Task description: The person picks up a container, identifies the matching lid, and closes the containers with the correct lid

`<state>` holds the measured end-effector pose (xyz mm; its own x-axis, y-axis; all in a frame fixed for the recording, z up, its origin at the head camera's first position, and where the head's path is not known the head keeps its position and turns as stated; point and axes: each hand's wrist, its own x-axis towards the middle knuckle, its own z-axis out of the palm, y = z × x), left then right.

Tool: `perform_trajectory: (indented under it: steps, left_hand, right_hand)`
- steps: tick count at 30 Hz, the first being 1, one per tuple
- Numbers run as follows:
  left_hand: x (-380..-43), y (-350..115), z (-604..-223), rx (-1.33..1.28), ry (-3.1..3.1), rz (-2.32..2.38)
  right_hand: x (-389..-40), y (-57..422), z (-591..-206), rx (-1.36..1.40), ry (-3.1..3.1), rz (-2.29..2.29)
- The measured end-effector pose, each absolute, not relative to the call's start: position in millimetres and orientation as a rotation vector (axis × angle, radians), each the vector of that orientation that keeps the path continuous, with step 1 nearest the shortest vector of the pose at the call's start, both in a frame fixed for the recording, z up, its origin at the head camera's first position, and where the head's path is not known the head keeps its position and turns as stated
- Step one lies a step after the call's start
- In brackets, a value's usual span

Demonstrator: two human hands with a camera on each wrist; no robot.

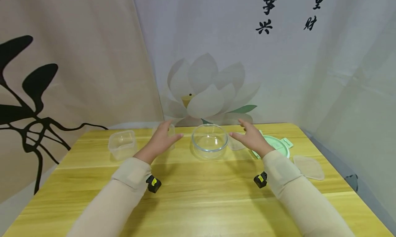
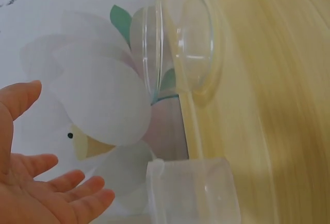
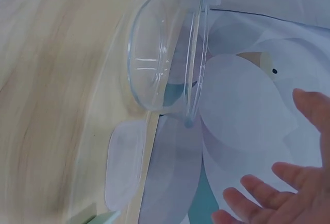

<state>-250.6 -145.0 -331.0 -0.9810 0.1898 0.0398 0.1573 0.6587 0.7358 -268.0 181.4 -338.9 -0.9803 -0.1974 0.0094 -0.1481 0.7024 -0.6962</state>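
A round clear glass bowl [image 1: 209,142] stands uncovered near the back edge of the table. To its left my left hand [image 1: 160,140] is held in the air, fingers spread and thumb toward the bowl, holding nothing. My right hand [image 1: 250,138] hovers on the other side, likewise spread, apart from the bowl. Behind the left hand is a small clear plastic container [image 2: 193,190], partly hidden by it in the head view. A translucent lid [image 3: 125,165] lies flat just right of the bowl. Under the right wrist, partly covered, lies a green round lid [image 1: 278,146] with tabs.
Farther left stands another clear plastic container [image 1: 122,144]. A second translucent lid [image 1: 308,167] lies near the right edge of the wooden table [image 1: 198,202]. Right behind the table hangs a printed cloth [image 1: 210,58] with a lotus and dark writing.
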Motion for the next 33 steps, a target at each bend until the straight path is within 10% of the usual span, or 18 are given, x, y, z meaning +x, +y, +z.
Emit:
perform_trajectory:
  steps: [33]
  left_hand:
    - [-280.2,-91.2,-379.8,0.038,2.526,1.478]
  right_hand:
    - [-294.2,166.4,-375.5,0.024,2.422,-1.524]
